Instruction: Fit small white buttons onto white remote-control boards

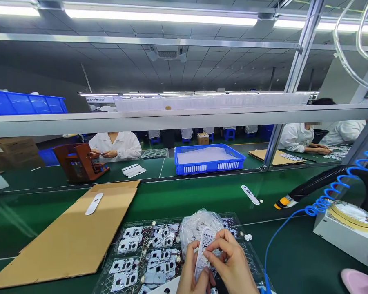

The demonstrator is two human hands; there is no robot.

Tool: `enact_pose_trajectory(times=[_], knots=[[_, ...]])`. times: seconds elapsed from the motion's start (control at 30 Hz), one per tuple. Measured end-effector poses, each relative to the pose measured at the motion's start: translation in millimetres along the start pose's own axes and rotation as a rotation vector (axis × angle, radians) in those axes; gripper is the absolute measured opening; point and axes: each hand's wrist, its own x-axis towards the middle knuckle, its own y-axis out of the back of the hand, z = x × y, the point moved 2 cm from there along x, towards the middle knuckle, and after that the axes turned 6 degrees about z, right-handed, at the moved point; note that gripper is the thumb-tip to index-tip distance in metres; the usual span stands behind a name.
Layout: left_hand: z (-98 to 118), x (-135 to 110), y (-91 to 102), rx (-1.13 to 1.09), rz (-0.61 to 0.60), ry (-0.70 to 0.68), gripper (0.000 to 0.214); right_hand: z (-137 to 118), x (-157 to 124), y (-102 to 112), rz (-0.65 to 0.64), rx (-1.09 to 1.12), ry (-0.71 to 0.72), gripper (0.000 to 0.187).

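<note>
Clamping its fingers on the sides of a white cover [206,239], the left hand [192,270] holds it tilted above a clear tray [105,278], beside a plastic bag [192,229]; the right hand's [229,260] thumb and forefinger nearly meet at its front (whether gripping, I cannot tell).

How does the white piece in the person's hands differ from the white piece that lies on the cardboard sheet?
The held piece has many openings near its upper end; the other piece shows a mostly plain face.
The held piece is tilted up in the left hand, with the right hand touching it; the other piece lies flat on the cardboard sheet, untouched.
Both are white, long and narrow, with a rounded end.
</note>
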Motion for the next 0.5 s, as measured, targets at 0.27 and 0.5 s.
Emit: enact_pose_trajectory(times=[0.27,0.5], knots=[[33.3,-3.6,20.8,-0.159,0.248,-0.053,0.042,-3.3,3.6,-17.1,-0.008,0.002,-0.022,0.019],[45.6,-2.2,116.1,-0.29,0.947,-0.299,0.029,-36.3,32.3,-91.8,-0.264,-0.125,0.353,0.022]])
